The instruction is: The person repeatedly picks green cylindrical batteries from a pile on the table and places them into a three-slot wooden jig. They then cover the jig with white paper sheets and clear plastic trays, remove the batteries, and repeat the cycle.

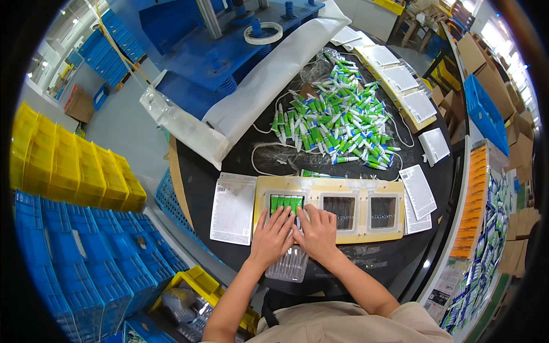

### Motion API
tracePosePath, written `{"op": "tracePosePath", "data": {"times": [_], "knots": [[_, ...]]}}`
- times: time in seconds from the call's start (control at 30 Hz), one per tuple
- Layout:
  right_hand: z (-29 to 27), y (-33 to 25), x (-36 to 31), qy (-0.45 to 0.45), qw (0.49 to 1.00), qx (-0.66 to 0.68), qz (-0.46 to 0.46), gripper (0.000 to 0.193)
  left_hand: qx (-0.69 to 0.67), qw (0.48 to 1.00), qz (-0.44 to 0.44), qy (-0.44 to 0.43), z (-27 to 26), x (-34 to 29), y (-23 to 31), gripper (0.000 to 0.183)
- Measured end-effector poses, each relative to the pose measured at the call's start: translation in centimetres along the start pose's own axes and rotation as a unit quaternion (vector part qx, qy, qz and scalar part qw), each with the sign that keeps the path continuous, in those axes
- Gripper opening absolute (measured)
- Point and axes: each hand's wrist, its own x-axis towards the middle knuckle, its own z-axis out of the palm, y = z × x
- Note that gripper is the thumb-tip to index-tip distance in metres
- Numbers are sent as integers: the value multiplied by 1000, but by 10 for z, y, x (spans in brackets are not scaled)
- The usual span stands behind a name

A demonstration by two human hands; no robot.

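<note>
My left hand (273, 235) and my right hand (317, 233) lie side by side over the left window of a pale yellow frame (359, 235). Their fingers are stretched out and rest on a row of several small green tubes (286, 202) in that window. The fingers cover the tubes' lower part. Just below my hands, a clear ribbed plastic blister tray (287, 267) juts toward me over the frame's near edge. The middle window (338, 214) and the right window (382, 212) show clear plastic and a dark inside, with no green tubes visible.
A large heap of green-and-white tubes (337, 117) covers the far part of the black round table (229, 254). Printed white cards (231, 207) lie beside the frame. Another yellow frame (394, 80) holds cards at the far right. A blue press (229, 51) stands behind.
</note>
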Motion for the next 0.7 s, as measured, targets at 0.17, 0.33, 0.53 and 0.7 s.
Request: {"op": "tracePosePath", "data": {"times": [0.17, 0.33, 0.53, 0.7], "knots": [[-25, 51, 54, 114, 992, 55, 28, 30, -30, 998, 20, 44, -19, 26, 1, 45], [14, 148, 161, 20, 991, 4, 134, 29, -22, 995, 19, 92, 4, 152, -38, 37], [30, 170, 178, -97, 978, 36, 181, 26, 138, 977, 155, -41, 33, 245, -83, 22], [-52, 157, 97, 7, 951, 247, 189, 13, 232, 940, 251, -15, 34, 237, -94, 20]]}}
